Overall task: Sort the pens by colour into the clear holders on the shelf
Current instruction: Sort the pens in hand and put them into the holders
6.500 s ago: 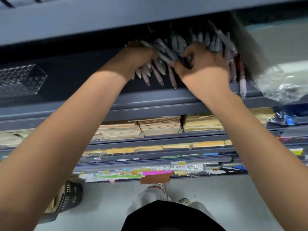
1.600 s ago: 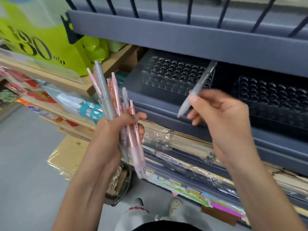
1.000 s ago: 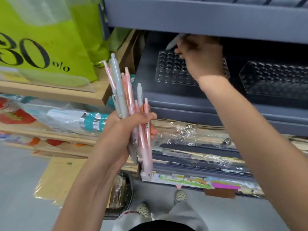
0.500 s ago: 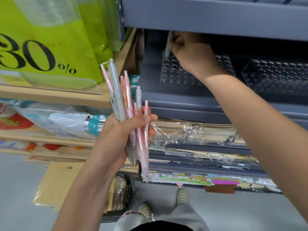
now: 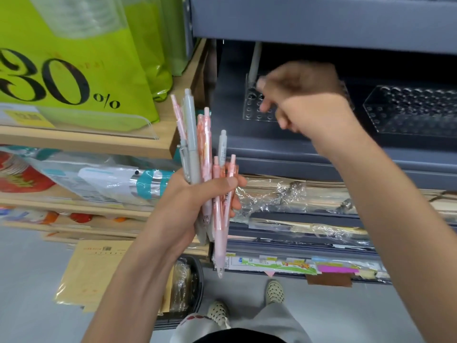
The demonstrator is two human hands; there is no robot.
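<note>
The left hand (image 5: 197, 201) held pink and grey pens (image 5: 205, 144). The right hand (image 5: 304, 100) was loose and empty, near a clear holder (image 5: 254, 112) with one grey pen (image 5: 254, 60).

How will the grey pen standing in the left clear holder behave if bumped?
Seated in a hole, leaning slightly, the grey pen would probably wobble, not fall. The nearly empty clear holder looks light and might slide.

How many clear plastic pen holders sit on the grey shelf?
2. The left clear perforated holder, partly behind the right hand, holds one grey pen; the right clear holder sits beside it. Others may be off-frame.
</note>
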